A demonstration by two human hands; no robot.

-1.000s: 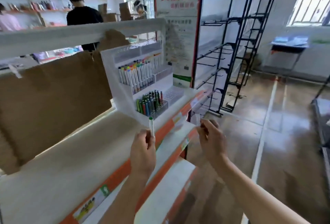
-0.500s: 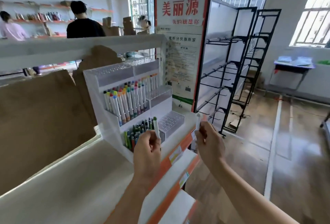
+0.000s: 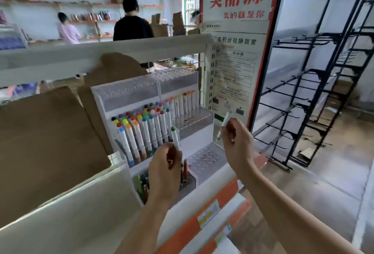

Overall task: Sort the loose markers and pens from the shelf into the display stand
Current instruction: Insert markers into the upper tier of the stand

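Note:
A white tiered display stand [image 3: 204, 138] sits on the white shelf [image 3: 66, 219]. Its middle tier holds several white markers with coloured caps [image 3: 145, 130]; the lowest tier holds pens [image 3: 141, 185] and an empty hole grid [image 3: 206, 158]. My left hand [image 3: 165, 170] is shut on a white marker with a green cap [image 3: 175, 138], held upright just in front of the middle row. My right hand [image 3: 236, 142] grips a plain white marker [image 3: 224, 124], tilted, to the right of the stand.
Brown cardboard sheets [image 3: 46, 142] lean behind the shelf at left. A red-framed poster board [image 3: 236, 51] stands behind the stand, and black wire racks [image 3: 315, 91] stand on the floor at right. Two people work at far shelves. The shelf edge carries orange price strips [image 3: 202, 219].
The camera has come closer to the stand. Both hands rose toward it, the left bringing the green-capped marker up to the middle row, the right lifting the white marker higher.

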